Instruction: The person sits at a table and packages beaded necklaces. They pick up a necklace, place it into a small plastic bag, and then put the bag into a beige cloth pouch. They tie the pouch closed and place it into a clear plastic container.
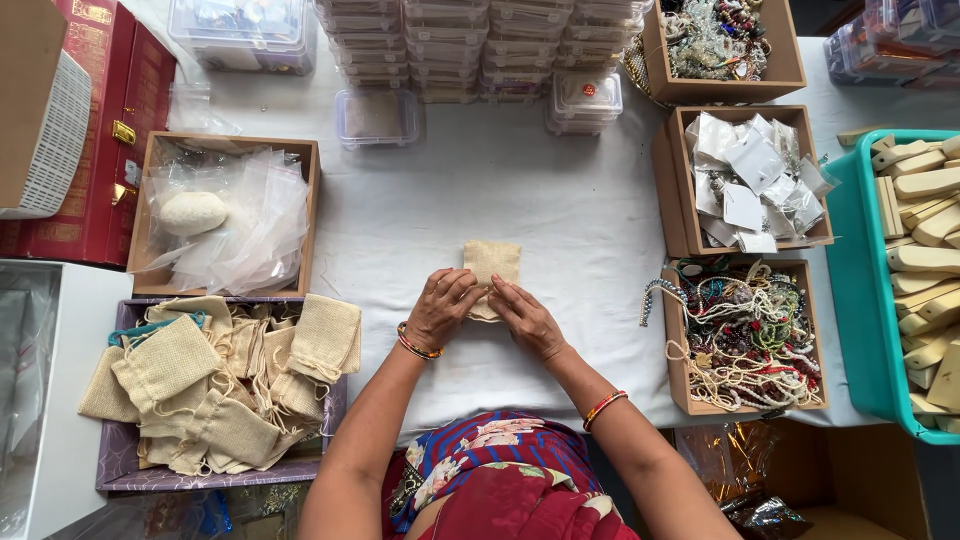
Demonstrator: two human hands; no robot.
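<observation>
Both hands (487, 311) closed on a burlap pouch (491, 265); more pouches in purple box (115, 478), beads in cardboard box (679, 380).

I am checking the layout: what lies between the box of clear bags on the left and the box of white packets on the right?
In the head view, only bare white cloth lies between the bag box and the packet box; the pouch lies lower.
</observation>
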